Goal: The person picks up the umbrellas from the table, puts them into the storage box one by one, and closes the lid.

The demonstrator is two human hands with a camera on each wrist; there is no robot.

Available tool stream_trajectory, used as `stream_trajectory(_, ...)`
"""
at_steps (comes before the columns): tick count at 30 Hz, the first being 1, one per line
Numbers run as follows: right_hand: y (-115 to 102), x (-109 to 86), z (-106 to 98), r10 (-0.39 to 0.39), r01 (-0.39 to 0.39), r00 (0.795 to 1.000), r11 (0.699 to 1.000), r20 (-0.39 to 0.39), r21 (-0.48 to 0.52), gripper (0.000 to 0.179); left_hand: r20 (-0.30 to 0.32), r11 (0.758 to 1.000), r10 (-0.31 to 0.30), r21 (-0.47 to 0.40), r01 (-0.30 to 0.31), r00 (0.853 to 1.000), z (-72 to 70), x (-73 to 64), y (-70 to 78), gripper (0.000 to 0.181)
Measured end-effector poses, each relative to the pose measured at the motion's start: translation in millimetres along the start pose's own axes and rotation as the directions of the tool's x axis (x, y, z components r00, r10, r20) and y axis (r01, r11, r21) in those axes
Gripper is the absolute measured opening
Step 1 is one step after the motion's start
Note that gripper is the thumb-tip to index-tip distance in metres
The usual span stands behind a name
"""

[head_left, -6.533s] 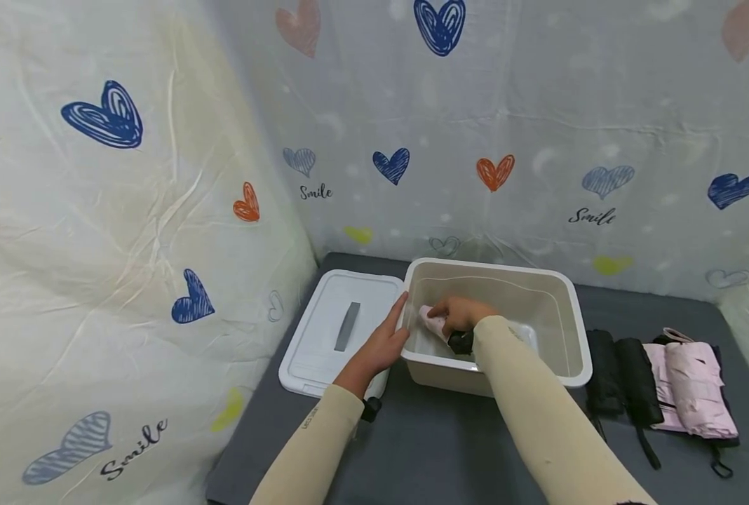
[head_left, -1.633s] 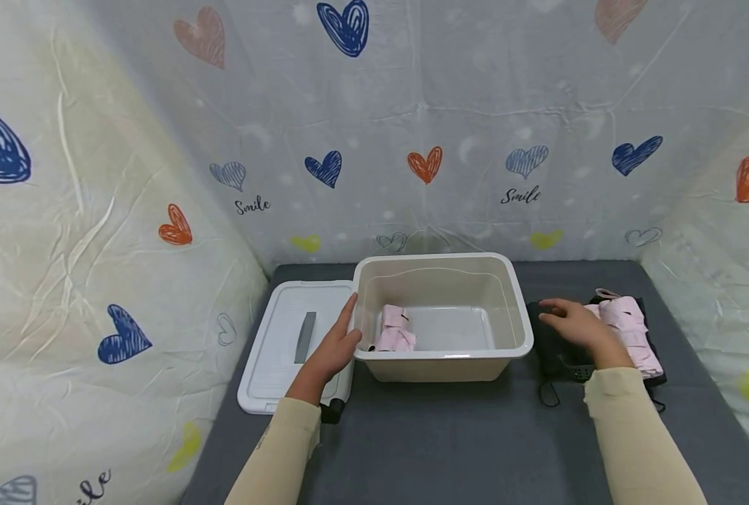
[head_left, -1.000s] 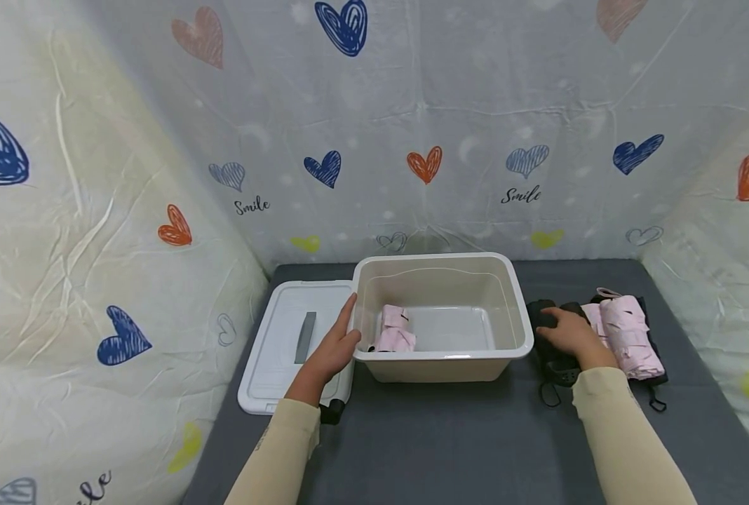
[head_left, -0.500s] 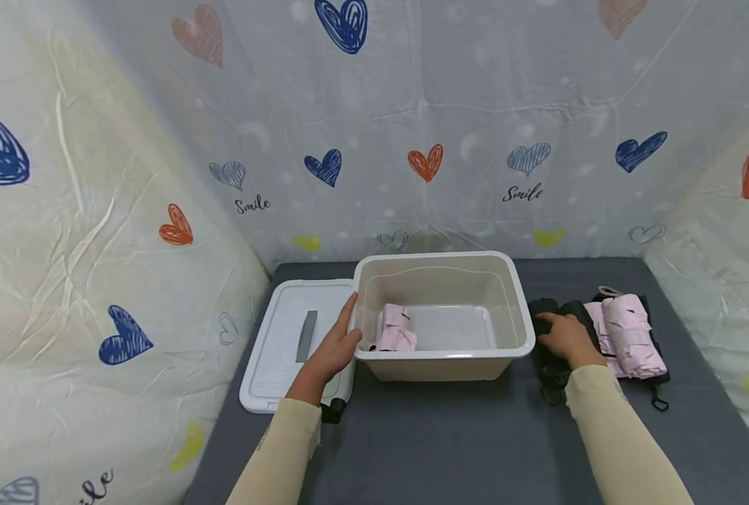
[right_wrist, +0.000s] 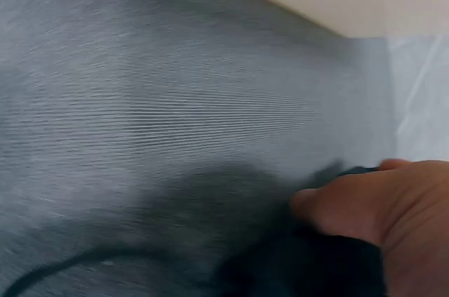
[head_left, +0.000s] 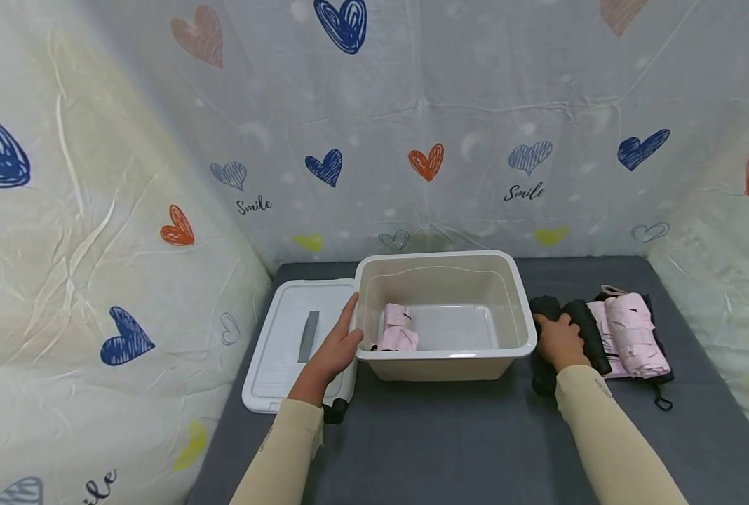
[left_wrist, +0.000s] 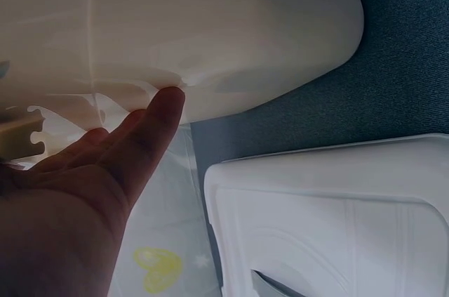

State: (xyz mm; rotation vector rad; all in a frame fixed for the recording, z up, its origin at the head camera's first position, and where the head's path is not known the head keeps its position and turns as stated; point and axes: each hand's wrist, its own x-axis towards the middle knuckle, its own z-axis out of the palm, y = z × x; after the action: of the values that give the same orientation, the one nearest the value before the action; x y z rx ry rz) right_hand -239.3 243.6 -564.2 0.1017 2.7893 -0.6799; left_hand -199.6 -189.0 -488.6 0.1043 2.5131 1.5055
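- Right hand (head_left: 560, 342) is curled over the leftmost black roll (head_left: 543, 380), just right of the bin (head_left: 440, 370), and appears to grip it; the right wrist view shows the thumb against dark cloth, but blurred.
- Left hand (head_left: 332, 354) has its fingers extended and touches the bin's left wall, holding nothing.
- Inside the bin, one pink roll (head_left: 397, 328) lies at the left end, with bare floor to its right.
- Still outside, on the grey worktop (head_left: 450, 442): the gripped black roll, a second black roll (head_left: 590, 338) just right of it, then a flatter pink piece (head_left: 606, 344) and a thick pink bundle (head_left: 635, 337) farthest right, with black material partly showing behind.
- White lid (head_left: 273, 344) is off, lying flat just left of the bin.
- Judging by this, packing is at an early stage: one roll is in, while the right-hand row and the lid are left.
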Motion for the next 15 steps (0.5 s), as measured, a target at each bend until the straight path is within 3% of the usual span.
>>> stream_trajectory(5, 2, -1.1, 4, 0.006, -0.006, 1.0, 1.0, -0.025, 0.025, 0.06, 0.022, 1.0, -0.008, -0.011, 0.008, 1.0, -1.1, 0.8, 0.0, 0.073)
stream_trajectory(9, 5, -2.3, 1, -0.044, 0.046, 0.997, 0.998, -0.058, 0.04, 0.06, 0.045, 1.0, -0.023, -0.011, 0.023, 0.999, -4.5, -8.1, 15.8, 0.073)
stream_trajectory(15, 8, -2.0, -9, -0.095, 0.099, 0.993, 0.994, -0.07, 0.051, 0.058, 0.027, 1.0, -0.012, -0.007, 0.012, 1.0, -5.3, -10.6, 16.7, 0.073)
